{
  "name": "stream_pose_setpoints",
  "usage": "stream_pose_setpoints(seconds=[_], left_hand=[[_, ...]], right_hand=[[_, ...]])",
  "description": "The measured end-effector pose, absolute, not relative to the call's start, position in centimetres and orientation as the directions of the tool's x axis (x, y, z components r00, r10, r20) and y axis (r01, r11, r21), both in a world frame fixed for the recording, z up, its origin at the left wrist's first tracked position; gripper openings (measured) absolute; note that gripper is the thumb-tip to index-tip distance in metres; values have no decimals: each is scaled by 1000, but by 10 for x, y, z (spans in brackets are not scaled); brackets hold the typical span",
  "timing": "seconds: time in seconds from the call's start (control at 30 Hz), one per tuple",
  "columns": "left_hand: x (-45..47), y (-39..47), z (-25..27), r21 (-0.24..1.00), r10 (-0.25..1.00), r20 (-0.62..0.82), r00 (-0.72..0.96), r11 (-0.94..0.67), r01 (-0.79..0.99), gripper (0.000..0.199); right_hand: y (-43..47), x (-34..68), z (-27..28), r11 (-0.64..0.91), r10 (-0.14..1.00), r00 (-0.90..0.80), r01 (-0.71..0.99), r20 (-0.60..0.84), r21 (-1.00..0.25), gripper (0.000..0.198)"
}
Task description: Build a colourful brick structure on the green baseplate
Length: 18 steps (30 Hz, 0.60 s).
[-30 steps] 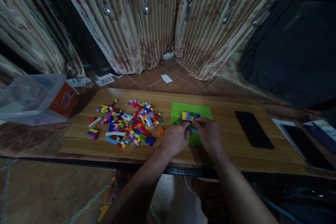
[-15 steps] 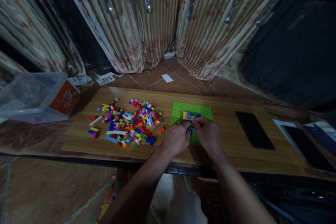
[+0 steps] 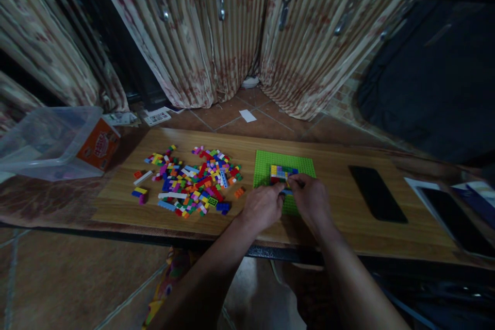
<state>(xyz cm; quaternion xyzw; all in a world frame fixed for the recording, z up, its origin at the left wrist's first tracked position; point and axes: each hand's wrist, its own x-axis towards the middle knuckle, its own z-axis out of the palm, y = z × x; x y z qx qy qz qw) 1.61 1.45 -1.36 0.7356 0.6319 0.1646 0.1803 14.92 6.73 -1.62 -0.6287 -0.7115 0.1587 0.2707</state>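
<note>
A bright green studded baseplate (image 3: 265, 162) lies on the wooden board, bearing a low block of multicoloured toy bricks (image 3: 284, 170). My left hand (image 3: 263, 207) is closed at the near left side of this block, its index finger stretched to the bricks; whatever lies under its fingertips is hidden. From the right, my right hand (image 3: 311, 200) pinches at the block's near edge with thumb and index finger, where a small toy brick partly shows. Both sets of fingertips almost meet over the baseplate. Left of the plate spreads a pile of loose toy bricks (image 3: 195, 180).
A clear plastic box (image 3: 50, 139) with an orange label stands at the far left. A black phone-like slab (image 3: 377, 193) lies right of the baseplate on the wooden board (image 3: 340, 165). Farther right is another dark flat device (image 3: 458, 219). Striped curtains (image 3: 228, 46) hang behind.
My left fingers have drawn back slightly toward me, showing more of the brick block. My right hand stays at the block's near edge, still pinching. The view has shifted a little.
</note>
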Motion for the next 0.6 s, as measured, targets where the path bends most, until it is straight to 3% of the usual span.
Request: stream_pose_setpoints(seconds=[0.37, 0.6], left_hand=[[20, 12, -12, 430, 990, -12, 140, -122, 894, 42], [18, 13, -13, 440, 994, -10, 109, -93, 893, 43]], right_hand=[[65, 146, -17, 179, 972, -61, 820, 228, -543, 25], [74, 162, -21, 123, 985, -16, 760, 170, -638, 22]])
